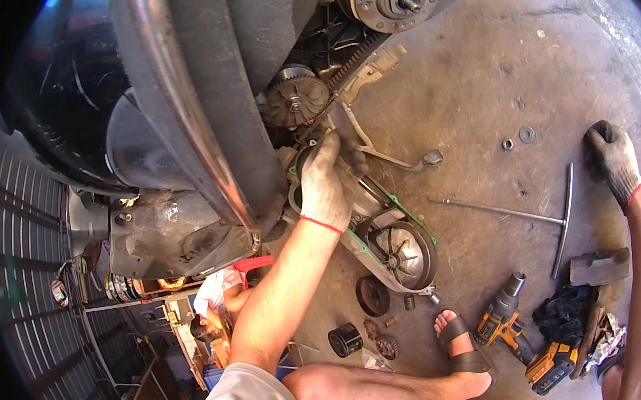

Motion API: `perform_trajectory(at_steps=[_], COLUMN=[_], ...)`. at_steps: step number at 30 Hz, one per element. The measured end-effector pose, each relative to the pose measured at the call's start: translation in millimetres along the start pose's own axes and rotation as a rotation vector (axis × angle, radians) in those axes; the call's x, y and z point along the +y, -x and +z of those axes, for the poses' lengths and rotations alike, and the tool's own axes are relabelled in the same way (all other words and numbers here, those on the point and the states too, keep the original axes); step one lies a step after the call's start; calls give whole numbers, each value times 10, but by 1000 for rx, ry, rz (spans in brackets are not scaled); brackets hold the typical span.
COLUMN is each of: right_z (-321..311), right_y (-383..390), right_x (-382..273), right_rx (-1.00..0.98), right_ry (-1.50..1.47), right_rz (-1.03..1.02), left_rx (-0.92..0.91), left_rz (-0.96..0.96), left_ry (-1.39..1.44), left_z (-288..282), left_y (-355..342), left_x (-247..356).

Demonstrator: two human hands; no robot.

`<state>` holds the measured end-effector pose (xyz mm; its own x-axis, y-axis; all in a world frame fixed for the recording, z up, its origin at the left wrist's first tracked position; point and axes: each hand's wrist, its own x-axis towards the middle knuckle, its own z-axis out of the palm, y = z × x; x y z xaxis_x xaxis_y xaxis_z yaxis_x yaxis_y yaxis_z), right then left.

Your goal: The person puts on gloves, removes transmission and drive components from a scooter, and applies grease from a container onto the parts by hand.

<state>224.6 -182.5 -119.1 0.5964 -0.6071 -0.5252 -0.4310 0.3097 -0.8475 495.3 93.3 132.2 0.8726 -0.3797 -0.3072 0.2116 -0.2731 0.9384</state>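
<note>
My left hand [328, 181], in a white work glove with a red cuff, is closed over the upper end of a scooter engine side cover [401, 256]. The cover has a green gasket edge and a round metal part near its lower end. Just beyond this hand is the open scooter drive, with a finned pulley [297, 100], a toothed belt [355, 61] and a clutch [386, 2]. Far to the right, my gloved right hand [616, 157] is at the floor with its fingers curled; whatever they hold, if anything, is hidden. A nut [507, 144] and a washer [527, 134] lie left of it.
A T-handle wrench [508, 211] lies on the concrete. Nearer me are a cordless drill [502, 314], a second orange-black power tool [551, 367] and dark rags [560, 314]. A black ring [372, 295] and several small parts lie by my foot. Another person [219, 294] is at lower left.
</note>
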Motion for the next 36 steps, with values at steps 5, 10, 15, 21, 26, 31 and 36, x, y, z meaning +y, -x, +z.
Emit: perform_trajectory(at_steps=[5,10,15,21,26,31,36], right_z=[-176,-102,-296,-116,-162,-162,-174], right_y=[109,120,225,138,211,182,196], right_x=[-76,-129,-312,-161,-235,-202,-200], right_rx=[71,76,93,76,78,94,99], right_ry=[11,48,107,64,67,68,63], right_rz=[2,8,-3,-8,-7,-21,-33], left_rx=[98,115,158,258,250,242,320], left_rz=[0,-76,-129,-78,-58,-57,-116], left_ry=[190,372,452,349,335,304,323], left_z=[58,-77,-63,141,132,40,146], left_y=[-336,-669,-851,-743,-850,-940,-1035], left_x=[92,147,156,303,318,326,375])
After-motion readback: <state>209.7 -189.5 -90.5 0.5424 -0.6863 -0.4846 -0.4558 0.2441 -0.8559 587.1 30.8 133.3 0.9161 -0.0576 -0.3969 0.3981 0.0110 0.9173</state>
